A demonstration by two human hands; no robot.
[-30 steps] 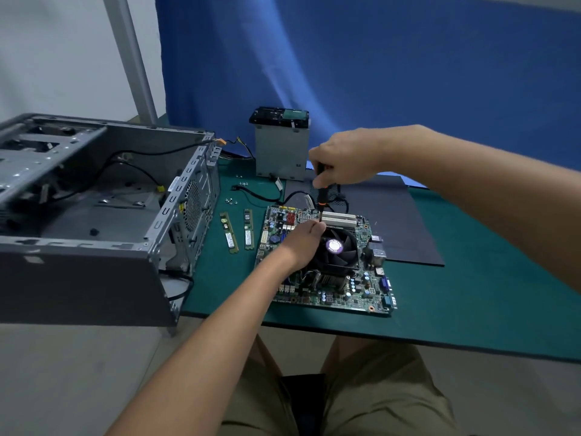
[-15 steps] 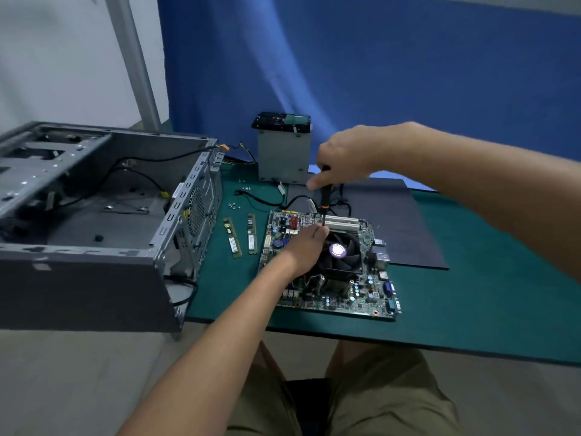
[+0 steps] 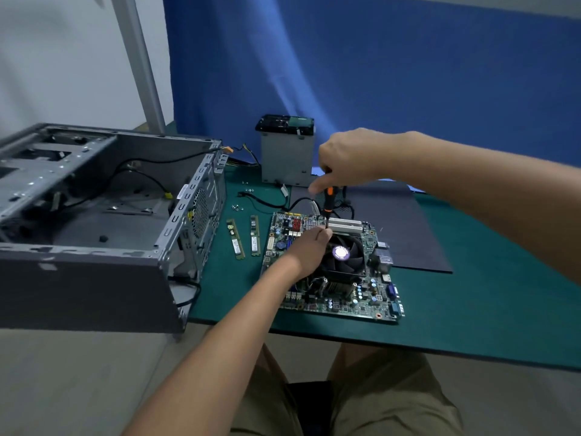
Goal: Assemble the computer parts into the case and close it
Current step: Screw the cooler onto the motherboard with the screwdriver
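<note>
Blue cloth (image 3: 408, 73) hangs behind the green desk (image 3: 471, 309) I am sitting at. From my head camera, the motherboard (image 3: 371, 297) lies flat near the desk's front edge, outside the case, with its far right corner on a black mat (image 3: 402, 234). My right hand (image 3: 349, 158) is wrapped around the handle of an orange-and-black screwdriver (image 3: 328, 199), which stands nearly upright with its tip at the far left corner of the cooler fan (image 3: 342, 256). My left hand (image 3: 309, 247) rests on the fan's left edge, fingertips at the screwdriver's tip; I cannot tell whether they pinch anything. Two RAM sticks (image 3: 235, 239) lie side by side just left of the board. The open case (image 3: 94, 215) lies on its side at the desk's left end. A grey drive cage (image 3: 287, 155) stands upright behind the board, and loose screws (image 3: 237, 207) lie near it.
</note>
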